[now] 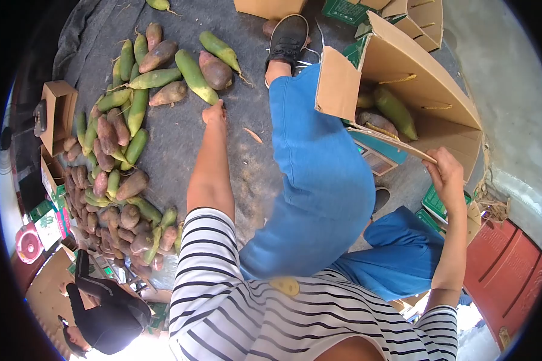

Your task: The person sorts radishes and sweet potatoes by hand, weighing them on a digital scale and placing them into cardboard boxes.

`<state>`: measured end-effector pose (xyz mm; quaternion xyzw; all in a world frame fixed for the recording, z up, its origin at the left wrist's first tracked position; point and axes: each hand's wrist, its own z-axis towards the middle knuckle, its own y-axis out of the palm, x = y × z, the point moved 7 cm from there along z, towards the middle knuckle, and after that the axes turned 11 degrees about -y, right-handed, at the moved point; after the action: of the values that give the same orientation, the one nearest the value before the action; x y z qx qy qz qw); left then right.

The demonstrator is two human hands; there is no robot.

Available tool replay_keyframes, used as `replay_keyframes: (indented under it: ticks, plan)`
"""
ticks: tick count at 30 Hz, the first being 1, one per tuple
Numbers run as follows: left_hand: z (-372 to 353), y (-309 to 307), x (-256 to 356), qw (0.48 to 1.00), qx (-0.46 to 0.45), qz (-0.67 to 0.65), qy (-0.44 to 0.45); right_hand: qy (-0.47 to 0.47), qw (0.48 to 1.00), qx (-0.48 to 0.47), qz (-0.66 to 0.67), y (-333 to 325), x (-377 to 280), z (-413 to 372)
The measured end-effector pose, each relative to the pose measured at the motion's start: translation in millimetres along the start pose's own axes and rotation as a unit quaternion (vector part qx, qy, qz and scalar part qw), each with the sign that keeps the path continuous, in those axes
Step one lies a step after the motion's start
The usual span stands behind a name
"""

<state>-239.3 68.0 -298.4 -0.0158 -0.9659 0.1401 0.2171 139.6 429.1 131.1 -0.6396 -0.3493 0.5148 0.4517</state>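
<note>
My left hand [215,112] reaches over the dark ground sheet, its fingers closed around the lower tip of a long green radish [194,75]. Just beyond it lie a plump purple-brown root [215,71] and another green radish [220,48]. My right hand [445,169] grips the edge of a cardboard box [430,66], which stands open beside my knee. Inside the box are a green radish [395,112] and a purplish root [376,123], partly covered by a flap. Yellow cord handles hang on the box walls.
A large pile of green and purple-brown roots [111,138] spreads along the left. More cartons stand at the top right [424,24] and left edge [59,114]. A person in dark clothes [111,307] bends at the lower left. A red panel [506,277] lies at the right.
</note>
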Motion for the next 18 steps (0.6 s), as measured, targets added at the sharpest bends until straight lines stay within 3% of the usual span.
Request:
replay_keyframes:
  ticks: [6, 13, 16, 17, 18]
  plan:
    - [-26.9, 6.4, 8.1, 0.973, -0.092, -0.208, -0.045, 0.0, 1.0, 0.003, 0.003, 1.5, -0.3, 0.8]
    - [-61.2, -6.2, 53.0, 0.981, -0.106, -0.016, 0.16, -0.011, 1.0, 0.017, 0.008, -3.5, -5.0, -0.2]
    - [-85.8, -33.3, 20.8, 0.954, -0.113, 0.088, 0.262, -0.014, 1.0, 0.021, 0.01, -5.7, -7.2, -1.5]
    - [-105.2, -46.4, -1.7, 0.943, -0.108, 0.116, 0.292, -0.019, 1.0, 0.024, 0.007, -6.1, -6.5, -1.2]
    - [-80.8, -65.0, -41.0, 0.935, -0.074, 0.179, 0.297, -0.022, 0.999, 0.024, 0.004, -5.7, -5.0, -2.0]
